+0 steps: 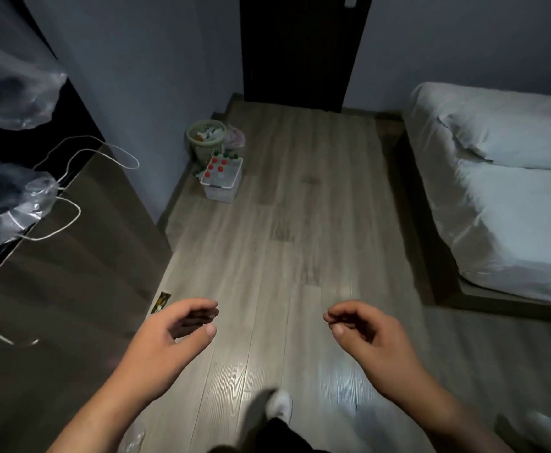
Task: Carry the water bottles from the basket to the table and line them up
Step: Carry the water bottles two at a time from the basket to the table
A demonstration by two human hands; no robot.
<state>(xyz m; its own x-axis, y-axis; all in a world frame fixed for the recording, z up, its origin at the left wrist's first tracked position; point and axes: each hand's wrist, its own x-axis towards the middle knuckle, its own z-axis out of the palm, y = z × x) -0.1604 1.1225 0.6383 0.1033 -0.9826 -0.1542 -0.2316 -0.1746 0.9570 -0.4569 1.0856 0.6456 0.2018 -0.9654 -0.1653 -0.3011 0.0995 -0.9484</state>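
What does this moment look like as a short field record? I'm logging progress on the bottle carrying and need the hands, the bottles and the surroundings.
left hand: empty, fingers loosely curled
right hand: empty, fingers loosely curled
clear bin: on the floor by the left wall, far ahead
bottles: red-capped, upright in the bin
green basket: behind the bin, in the corner
bed: on the right
dark wood surface: on the left, with plastic bags on it
progress: no bottle in hand
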